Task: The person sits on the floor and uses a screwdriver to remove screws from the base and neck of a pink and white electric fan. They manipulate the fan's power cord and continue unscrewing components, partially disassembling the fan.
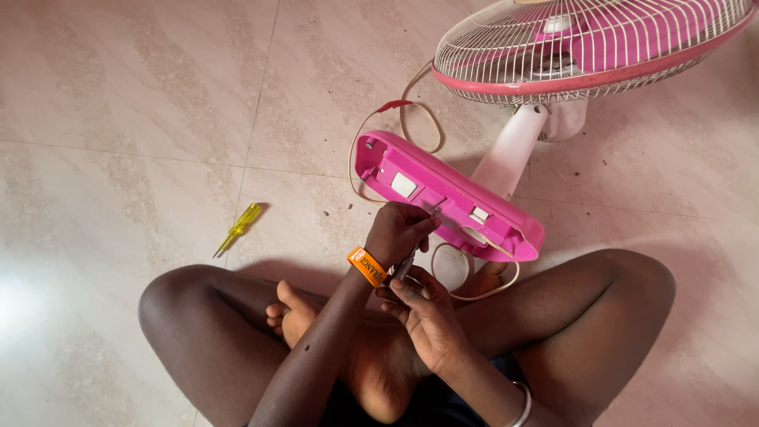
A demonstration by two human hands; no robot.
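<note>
While the person sits cross-legged on the floor (142, 95), two hands meet over one pink fan base (443, 194). The left hand (399, 229) is curled shut, its fingertips pinched around the top of one thin tool (413, 251), whose tip touches the underside of the pink base. The right hand (427, 312) sits just below, with its fingers closed around the lower end of the same tool. One orange wristband (366, 266) is on the left wrist, and one pale bangle (522, 405) is on the right wrist.

The pink base lies tipped up on its edge, just past the person's feet. It has two small white squares on it. One cream cord (411, 119) loops out from it across the floor, with one red bit on it. One white pole (510, 154) goes from the base to one pink fan head (593, 43) with a white wire cage, near the far right corner of the floor.

One yellow screwdriver (237, 229) lies alone on the floor, well apart to the left.
</note>
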